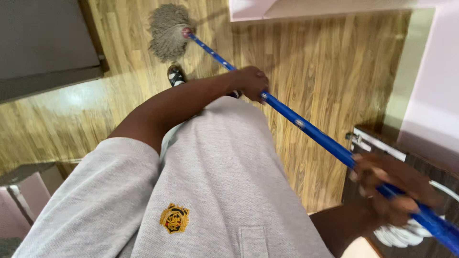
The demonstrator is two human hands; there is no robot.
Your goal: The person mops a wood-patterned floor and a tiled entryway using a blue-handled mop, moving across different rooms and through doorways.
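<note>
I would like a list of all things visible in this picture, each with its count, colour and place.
mop head: one, grey-beige strings, on the floor at top left
mop handle: one, blue, running from the mop head down to the lower right corner
floor: one, light brown wood planks, across the middle
cabinet: one, dark grey, top left
dark furniture: one, dark brown, right edge
wall: one, pale pink, right side
shoe: one, black and white, below the mop head
shirt: one, grey with a gold emblem, bottom centre
left hand: one, gripping the handle at its middle
right hand: one, blurred, gripping the handle lower right
</note>
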